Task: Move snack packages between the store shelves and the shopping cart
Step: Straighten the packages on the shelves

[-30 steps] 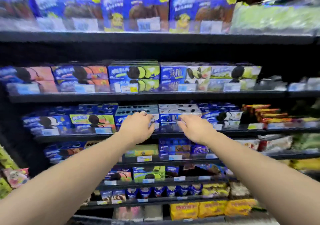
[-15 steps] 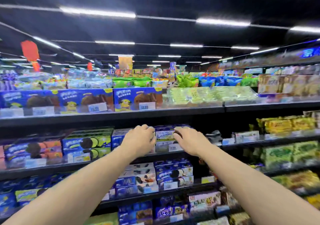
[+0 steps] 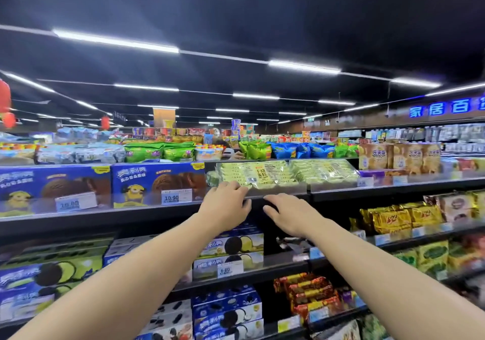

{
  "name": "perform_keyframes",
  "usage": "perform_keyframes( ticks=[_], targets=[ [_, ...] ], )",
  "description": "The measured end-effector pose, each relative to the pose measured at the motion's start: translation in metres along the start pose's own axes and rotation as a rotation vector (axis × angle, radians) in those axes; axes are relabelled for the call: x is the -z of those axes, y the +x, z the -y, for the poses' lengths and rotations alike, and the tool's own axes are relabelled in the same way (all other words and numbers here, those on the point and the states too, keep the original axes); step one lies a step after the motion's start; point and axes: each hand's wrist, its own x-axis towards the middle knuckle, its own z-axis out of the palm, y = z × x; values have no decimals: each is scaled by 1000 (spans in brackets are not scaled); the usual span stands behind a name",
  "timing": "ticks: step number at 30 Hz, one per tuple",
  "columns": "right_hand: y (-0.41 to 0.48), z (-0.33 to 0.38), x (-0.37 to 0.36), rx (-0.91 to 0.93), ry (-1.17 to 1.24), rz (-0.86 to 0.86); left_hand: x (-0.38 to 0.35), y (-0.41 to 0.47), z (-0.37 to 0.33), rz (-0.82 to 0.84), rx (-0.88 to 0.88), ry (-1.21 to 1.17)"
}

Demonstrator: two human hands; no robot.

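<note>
A pale green clear-wrapped cake package (image 3: 258,174) lies on the top shelf (image 3: 367,195) behind a clear front lip. My left hand (image 3: 225,208) reaches up to that lip, its fingertips at the package's lower left corner; I cannot tell whether they touch it. Just to the right, my right hand (image 3: 288,215) hovers below the shelf edge with loosely bent fingers and holds nothing. No shopping cart is in view.
Blue cookie boxes (image 3: 157,185) fill the top shelf to the left, and a second green cake package (image 3: 322,170) lies to the right. Lower shelves hold blue sandwich-cookie boxes (image 3: 231,250), gold bags (image 3: 393,219) and red-brown bars (image 3: 307,295). More aisles stand behind.
My view and both hands have risen from the lower cookie shelves to the top shelf and shifted right, from the blue boxes to the green cake package.
</note>
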Motion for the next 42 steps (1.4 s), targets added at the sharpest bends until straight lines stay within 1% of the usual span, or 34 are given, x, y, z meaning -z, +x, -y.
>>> perform_keyframes(
  ticks=[3, 7, 14, 20, 23, 28, 32, 35, 37, 39, 42],
  targets=[
    [23, -27, 5, -20, 3, -35, -13, 37, -3, -27, 24, -42],
    [53, -59, 8, 5, 6, -105, -28, 74, -8, -42, 66, -11],
    [114, -130, 10, 80, -50, -170, -50, 128, -27, 30, 250, 75],
    [160, -195, 13, 116, -66, -99, -61, 158, -48, 182, 460, 26],
    [175, -217, 13, 190, -61, -4, -65, 169, -55, 263, 508, 12],
    [186, -233, 4, 181, 43, 112, -61, 178, -53, 369, 543, 18],
    [190, -244, -3, 197, 59, 129, -69, 185, -67, 359, 560, 33],
    [195, -253, 0, 233, 85, 83, -79, 196, -82, 306, 523, 55],
    [198, -262, 3, 239, 139, -11, -84, 204, -90, 289, 506, 21],
    [201, -277, 3, 219, 131, -103, -89, 210, -95, 279, 486, 27],
    [206, -312, 0, 128, 84, -107, -93, 218, -101, 235, 448, 67]
  ],
)
